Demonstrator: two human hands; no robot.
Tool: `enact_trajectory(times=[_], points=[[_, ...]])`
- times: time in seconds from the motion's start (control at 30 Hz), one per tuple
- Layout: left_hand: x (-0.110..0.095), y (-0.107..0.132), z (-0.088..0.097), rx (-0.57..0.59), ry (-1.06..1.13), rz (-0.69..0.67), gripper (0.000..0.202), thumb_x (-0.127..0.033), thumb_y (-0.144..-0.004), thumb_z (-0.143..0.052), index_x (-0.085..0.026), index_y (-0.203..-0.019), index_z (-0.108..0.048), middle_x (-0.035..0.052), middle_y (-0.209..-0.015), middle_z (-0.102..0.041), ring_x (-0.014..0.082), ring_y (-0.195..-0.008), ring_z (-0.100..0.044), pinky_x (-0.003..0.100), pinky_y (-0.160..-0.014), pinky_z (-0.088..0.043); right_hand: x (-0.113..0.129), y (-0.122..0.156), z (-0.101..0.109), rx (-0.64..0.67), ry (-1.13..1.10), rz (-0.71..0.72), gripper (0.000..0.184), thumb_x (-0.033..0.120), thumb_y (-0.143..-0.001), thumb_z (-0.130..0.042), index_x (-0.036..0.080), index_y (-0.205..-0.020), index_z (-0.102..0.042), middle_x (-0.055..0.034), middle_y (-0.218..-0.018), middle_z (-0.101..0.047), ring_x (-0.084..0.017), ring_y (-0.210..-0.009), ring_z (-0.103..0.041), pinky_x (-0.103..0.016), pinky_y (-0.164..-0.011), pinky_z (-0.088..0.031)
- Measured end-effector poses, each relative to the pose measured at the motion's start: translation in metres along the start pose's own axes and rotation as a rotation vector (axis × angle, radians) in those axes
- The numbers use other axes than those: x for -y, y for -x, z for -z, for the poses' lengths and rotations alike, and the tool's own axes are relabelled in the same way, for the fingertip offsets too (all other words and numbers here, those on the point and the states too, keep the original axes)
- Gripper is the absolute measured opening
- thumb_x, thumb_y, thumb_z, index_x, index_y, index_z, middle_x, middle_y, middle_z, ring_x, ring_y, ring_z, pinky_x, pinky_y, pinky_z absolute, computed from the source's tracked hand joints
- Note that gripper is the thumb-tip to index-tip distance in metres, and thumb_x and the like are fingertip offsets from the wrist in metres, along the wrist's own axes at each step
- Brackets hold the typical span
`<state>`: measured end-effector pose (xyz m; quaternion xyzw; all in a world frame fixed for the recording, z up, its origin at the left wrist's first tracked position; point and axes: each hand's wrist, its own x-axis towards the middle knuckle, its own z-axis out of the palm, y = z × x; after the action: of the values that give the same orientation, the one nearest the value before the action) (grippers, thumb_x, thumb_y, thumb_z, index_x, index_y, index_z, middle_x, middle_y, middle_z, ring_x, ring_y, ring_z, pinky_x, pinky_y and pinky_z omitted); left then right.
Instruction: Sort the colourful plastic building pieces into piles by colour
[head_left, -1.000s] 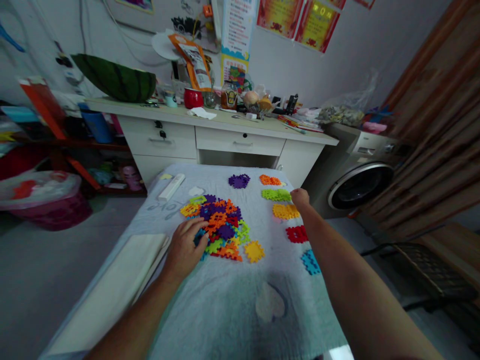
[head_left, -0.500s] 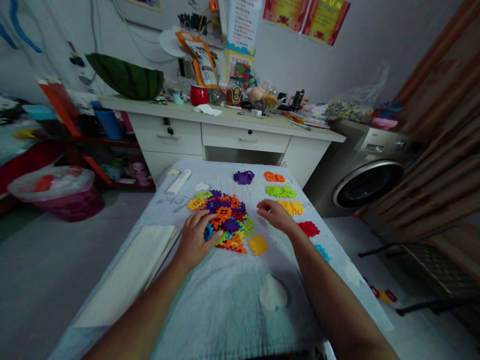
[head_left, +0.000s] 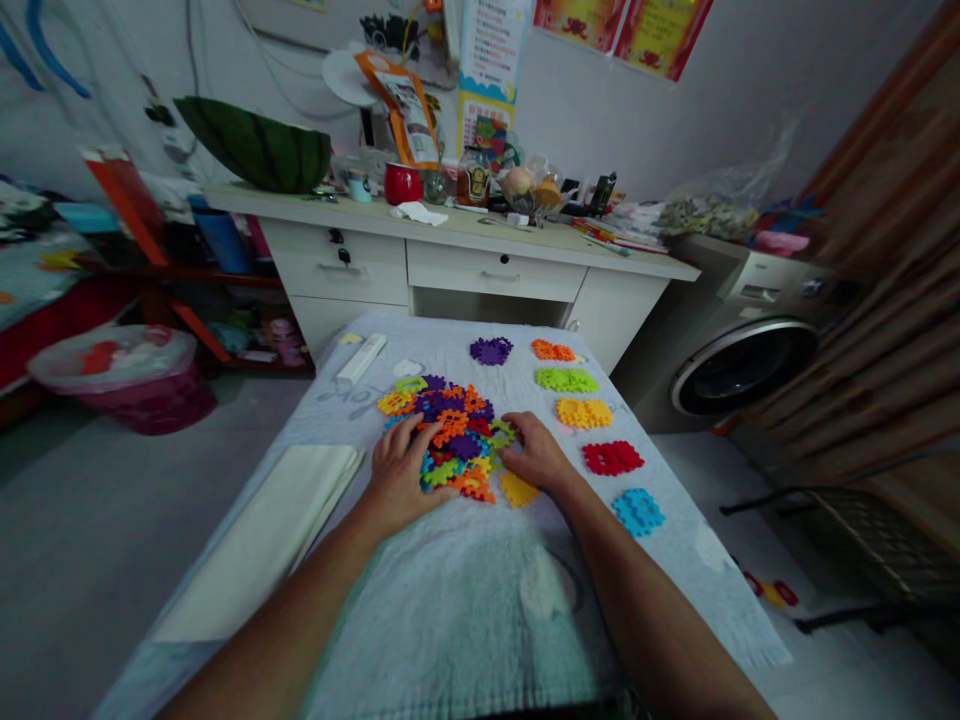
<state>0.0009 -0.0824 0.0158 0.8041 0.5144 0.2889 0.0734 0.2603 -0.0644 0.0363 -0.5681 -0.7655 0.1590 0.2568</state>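
Note:
A heaped pile of colourful notched plastic building pieces (head_left: 450,425) lies mid-table. My left hand (head_left: 401,472) rests at the pile's left edge, fingers spread and touching pieces. At its right edge, my right hand (head_left: 536,455) has thumb and forefinger closed around a light-green notched piece (head_left: 501,434); the other fingers are partly hidden. Below that hand lies a yellow piece (head_left: 517,490). Sorted groups stand apart: purple pieces (head_left: 491,350) behind the pile, then orange pieces (head_left: 553,350), green pieces (head_left: 566,380), yellow pieces (head_left: 583,413), red pieces (head_left: 613,458) and blue pieces (head_left: 637,511) down the right side.
A pale cloth (head_left: 480,610) covers the table. On its left lie a folded white cloth (head_left: 259,550) and a white remote-like bar (head_left: 361,360). Behind stands a white desk (head_left: 495,270) bearing a watermelon piece (head_left: 259,150); a washing machine (head_left: 739,340) is at right.
My right hand has moved left and down from beside the yellow group to the green piece at the pile's edge. My left hand stays at the pile. Red and blue groups are now uncovered.

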Motion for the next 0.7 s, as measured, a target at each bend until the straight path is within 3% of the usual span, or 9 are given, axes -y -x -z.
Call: enact_trajectory(times=[0.43,0.57,0.7], points=[[-0.001,-0.002,-0.001,-0.070,-0.035,0.036,0.079,-0.054,-0.067,-0.072,-0.024,-0.135,-0.044,0.0136,-0.140,-0.036,0.0370,-0.132,-0.033,0.056,-0.109,-0.030,-0.018,-0.002,-0.011,-0.308,0.014,-0.055,0.039,0.019,-0.076,-0.057,0.016,-0.115,-0.058,-0.0104,-0.110,-0.061,-0.022,-0.097,-0.057,-0.037,-0.088,-0.047],[-0.001,-0.002,-0.003,-0.068,-0.035,0.038,0.081,-0.055,-0.067,-0.071,-0.023,-0.136,-0.042,0.0146,-0.141,-0.035,0.0377,-0.131,-0.034,0.057,-0.108,-0.032,-0.017,-0.007,0.000,-0.352,0.156,-0.070,0.029,0.026,-0.080,-0.061,0.017,-0.107,-0.061,-0.0107,-0.109,-0.063,-0.025,-0.104,-0.054,-0.039,-0.096,-0.041],[0.001,-0.001,-0.005,-0.059,-0.031,0.019,0.086,-0.056,-0.064,-0.073,-0.025,-0.138,-0.040,0.0142,-0.142,-0.034,0.0382,-0.131,-0.034,0.056,-0.108,-0.032,-0.022,-0.026,0.023,-0.317,0.353,-0.199,0.026,0.036,-0.082,-0.063,0.019,-0.102,-0.065,-0.0106,-0.110,-0.064,-0.027,-0.104,-0.053,-0.039,-0.092,-0.039]])
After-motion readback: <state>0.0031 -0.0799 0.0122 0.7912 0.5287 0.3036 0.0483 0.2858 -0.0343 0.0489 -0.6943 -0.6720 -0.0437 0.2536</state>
